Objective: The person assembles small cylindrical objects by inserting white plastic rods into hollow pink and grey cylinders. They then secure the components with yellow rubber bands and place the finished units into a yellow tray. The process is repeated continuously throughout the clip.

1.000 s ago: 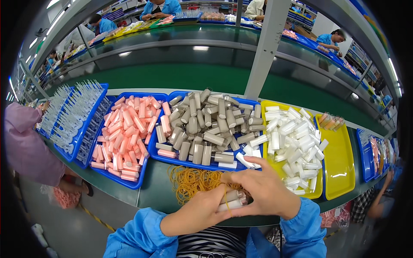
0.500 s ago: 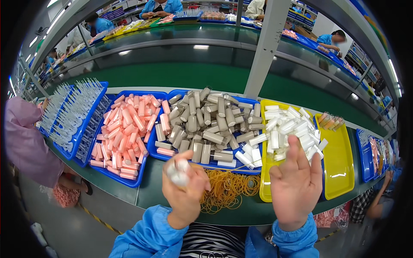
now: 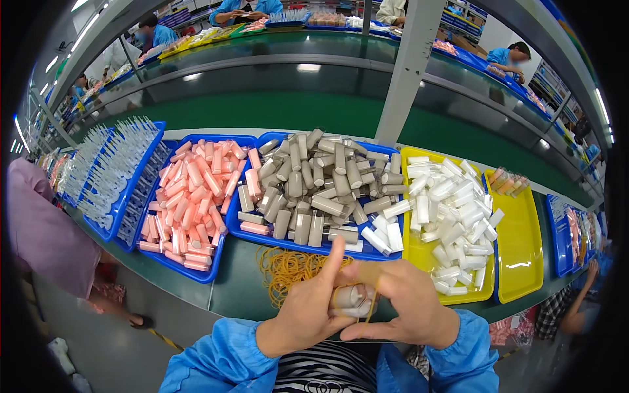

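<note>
Our right hand (image 3: 414, 304), its grip unclear near a rubber band (image 3: 374, 305), is rejoining our left hand (image 3: 298, 318), lower centre, clasping tubes (image 3: 350, 298) seemingly to steady them.

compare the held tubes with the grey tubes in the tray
The held tubes are few; the grey tubes form a big pile. The held tubes sit bunched in the left hand; the grey tubes lie loose at many angles in a blue tray. A rubber band runs by the held tubes' ends; none shows on the grey tubes. Both are stubby.
</note>
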`<action>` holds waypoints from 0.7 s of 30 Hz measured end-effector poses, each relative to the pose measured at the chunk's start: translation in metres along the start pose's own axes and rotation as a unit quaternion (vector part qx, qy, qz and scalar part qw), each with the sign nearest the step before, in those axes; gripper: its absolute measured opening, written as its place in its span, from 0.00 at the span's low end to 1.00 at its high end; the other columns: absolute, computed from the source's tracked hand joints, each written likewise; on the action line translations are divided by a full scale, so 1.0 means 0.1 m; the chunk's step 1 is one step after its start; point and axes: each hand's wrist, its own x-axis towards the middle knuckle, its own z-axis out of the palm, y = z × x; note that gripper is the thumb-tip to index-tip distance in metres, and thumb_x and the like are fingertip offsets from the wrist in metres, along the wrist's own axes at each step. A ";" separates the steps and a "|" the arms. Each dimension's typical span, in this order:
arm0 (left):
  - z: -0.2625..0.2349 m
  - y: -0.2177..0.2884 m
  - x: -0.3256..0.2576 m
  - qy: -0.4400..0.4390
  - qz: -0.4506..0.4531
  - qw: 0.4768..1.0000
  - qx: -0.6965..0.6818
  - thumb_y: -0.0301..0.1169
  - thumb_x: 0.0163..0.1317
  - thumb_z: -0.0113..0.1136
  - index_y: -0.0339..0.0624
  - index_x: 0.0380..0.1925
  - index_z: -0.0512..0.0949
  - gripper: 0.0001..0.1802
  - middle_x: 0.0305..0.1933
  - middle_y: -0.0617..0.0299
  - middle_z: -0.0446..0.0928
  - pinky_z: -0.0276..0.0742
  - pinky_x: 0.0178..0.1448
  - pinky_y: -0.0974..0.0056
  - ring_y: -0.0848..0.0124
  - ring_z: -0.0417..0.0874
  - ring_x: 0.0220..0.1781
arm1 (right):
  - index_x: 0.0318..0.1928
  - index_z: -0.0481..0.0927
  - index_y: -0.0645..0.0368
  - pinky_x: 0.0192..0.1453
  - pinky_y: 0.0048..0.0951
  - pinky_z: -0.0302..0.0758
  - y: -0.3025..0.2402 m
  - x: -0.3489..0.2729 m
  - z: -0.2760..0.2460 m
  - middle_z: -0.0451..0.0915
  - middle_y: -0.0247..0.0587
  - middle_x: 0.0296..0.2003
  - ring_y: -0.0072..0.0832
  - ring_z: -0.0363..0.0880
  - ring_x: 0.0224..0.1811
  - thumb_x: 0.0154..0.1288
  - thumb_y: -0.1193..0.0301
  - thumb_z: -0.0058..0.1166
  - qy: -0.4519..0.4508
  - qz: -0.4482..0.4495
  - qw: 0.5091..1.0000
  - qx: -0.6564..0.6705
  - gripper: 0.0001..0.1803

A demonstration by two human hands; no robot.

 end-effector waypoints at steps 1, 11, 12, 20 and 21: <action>-0.01 -0.01 0.00 -0.007 0.008 1.000 0.012 0.31 0.47 0.77 0.29 0.75 0.42 0.63 0.41 0.51 0.82 0.80 0.43 0.59 0.55 0.85 0.39 | 0.54 0.74 0.62 0.47 0.35 0.77 0.00 0.01 0.03 0.79 0.43 0.47 0.40 0.79 0.47 0.44 0.61 0.77 0.012 -0.033 0.999 -0.029 0.38; -0.01 0.06 -0.01 -0.116 -0.100 0.986 -0.068 0.30 0.56 0.71 0.35 0.75 0.46 0.53 0.48 0.47 0.79 0.78 0.51 0.57 0.54 0.84 0.46 | 0.51 0.74 0.61 0.50 0.35 0.74 0.05 -0.02 0.04 0.75 0.43 0.46 0.40 0.74 0.48 0.47 0.71 0.73 -0.045 0.069 0.989 0.127 0.29; -0.02 0.07 0.00 -0.100 -0.119 0.980 -0.124 0.31 0.57 0.70 0.36 0.75 0.48 0.52 0.51 0.47 0.79 0.77 0.54 0.57 0.56 0.83 0.50 | 0.58 0.73 0.60 0.57 0.37 0.71 0.02 0.00 -0.01 0.75 0.44 0.51 0.41 0.73 0.52 0.48 0.70 0.74 -0.012 0.068 0.989 0.133 0.35; 0.03 -0.02 -0.08 -0.126 -0.266 0.851 -0.435 0.37 0.66 0.65 0.36 0.69 0.60 0.37 0.60 0.57 0.72 0.70 0.63 0.65 0.72 0.74 0.60 | 0.61 0.72 0.63 0.54 0.38 0.75 0.09 -0.16 0.15 0.74 0.50 0.59 0.44 0.77 0.53 0.45 0.68 0.75 0.009 -0.016 0.999 -0.030 0.41; 0.05 -0.02 -0.10 -0.138 -0.265 0.847 -0.440 0.37 0.67 0.64 0.35 0.69 0.59 0.36 0.60 0.57 0.72 0.70 0.63 0.65 0.71 0.74 0.60 | 0.61 0.72 0.63 0.54 0.38 0.76 0.09 -0.15 0.15 0.74 0.50 0.59 0.44 0.77 0.53 0.45 0.68 0.75 0.010 -0.014 0.999 -0.029 0.41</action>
